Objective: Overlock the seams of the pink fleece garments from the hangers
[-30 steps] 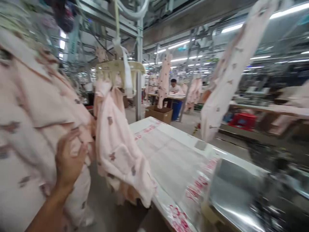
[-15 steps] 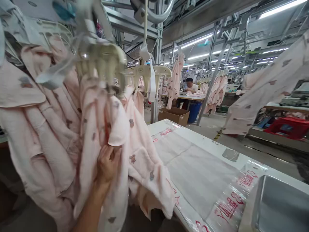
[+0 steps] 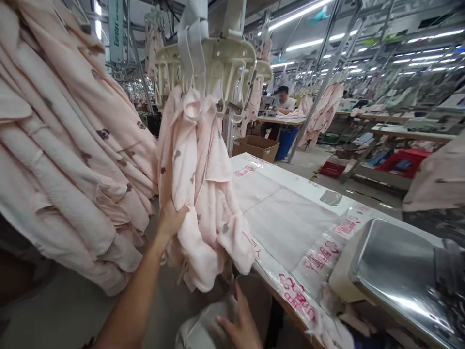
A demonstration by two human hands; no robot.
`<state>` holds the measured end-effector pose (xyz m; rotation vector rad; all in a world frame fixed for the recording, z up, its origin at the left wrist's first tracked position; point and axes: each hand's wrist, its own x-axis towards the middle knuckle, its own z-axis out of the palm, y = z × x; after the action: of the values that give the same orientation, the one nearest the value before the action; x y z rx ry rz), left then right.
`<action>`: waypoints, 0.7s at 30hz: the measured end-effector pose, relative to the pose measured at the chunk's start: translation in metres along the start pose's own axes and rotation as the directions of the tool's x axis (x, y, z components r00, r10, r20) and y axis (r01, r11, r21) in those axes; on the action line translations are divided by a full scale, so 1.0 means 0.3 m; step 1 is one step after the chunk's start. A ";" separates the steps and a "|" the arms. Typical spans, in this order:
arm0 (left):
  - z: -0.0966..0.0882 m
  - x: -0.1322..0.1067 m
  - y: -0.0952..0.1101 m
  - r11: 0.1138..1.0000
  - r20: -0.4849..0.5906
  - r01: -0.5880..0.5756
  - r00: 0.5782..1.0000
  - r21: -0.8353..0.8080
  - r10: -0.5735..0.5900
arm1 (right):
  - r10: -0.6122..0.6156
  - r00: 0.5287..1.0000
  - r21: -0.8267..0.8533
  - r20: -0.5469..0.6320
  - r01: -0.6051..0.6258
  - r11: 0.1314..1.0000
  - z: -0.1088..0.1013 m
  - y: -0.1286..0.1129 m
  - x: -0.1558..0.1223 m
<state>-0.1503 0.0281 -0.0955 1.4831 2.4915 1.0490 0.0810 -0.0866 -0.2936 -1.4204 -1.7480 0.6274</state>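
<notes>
A pale pink garment with small dark printed motifs hangs in folds from a cream plastic hanger with clips. My left hand is closed on the garment's left side, its thumb over the cloth and its other fingers partly hidden. Lower down, near the table edge, my right hand has its thumb and fingers apart and holds nothing. It is just below the garment's lower end, in front of a grey-white surface that I cannot name.
More pink garments hang close on the left. A white table with plastic-covered sheeting runs to the right, bearing a metal-topped device. Beyond are a cardboard box, a blue bin and a seated person.
The view has swung, and the hanger with its garment now appears nearer the middle, apart from the left-hand bunch. My left hand still grips pink cloth. My right hand has come into view below.
</notes>
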 end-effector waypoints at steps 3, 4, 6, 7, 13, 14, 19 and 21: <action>-0.032 -0.042 -0.004 0.998 0.057 -0.019 0.998 -0.053 0.022 | 0.039 0.994 0.294 0.099 -0.067 0.954 0.121 -0.043 0.045; -0.036 -0.057 -0.008 0.994 0.050 -0.053 0.997 -0.091 0.057 | 0.036 0.990 0.348 0.133 -0.081 0.934 0.131 -0.060 0.056; -0.037 -0.100 -0.007 0.971 -0.066 -0.170 0.985 -0.167 0.161 | 0.037 0.985 0.422 0.169 -0.106 0.900 0.095 -0.094 0.073; -0.036 -0.130 0.003 0.946 -0.156 -0.255 0.962 -0.200 0.226 | 0.048 0.987 0.444 0.154 -0.113 0.889 0.049 -0.111 0.083; -0.042 -0.346 0.294 0.346 0.292 -0.638 0.193 -0.688 0.937 | 0.289 0.924 0.588 -0.252 -0.091 0.804 -0.468 -0.247 0.129; -0.050 -0.362 0.373 0.272 0.296 -0.560 0.050 -0.782 0.954 | 0.348 0.879 0.609 -0.326 -0.086 0.789 -0.549 -0.269 0.127; -0.098 -0.339 0.723 0.123 -0.031 -0.465 0.310 -0.877 0.950 | 0.246 0.913 0.391 -0.325 -0.107 0.914 -0.696 -0.293 0.074; -0.101 -0.312 0.794 0.074 -0.133 -0.557 0.323 -0.827 0.937 | 0.206 0.964 0.227 -0.170 -0.165 0.960 -0.668 -0.248 0.044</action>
<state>0.0688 0.0106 0.0389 2.3001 0.4312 1.3311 0.2003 -0.1121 -0.1177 -1.4546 -1.3648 0.7272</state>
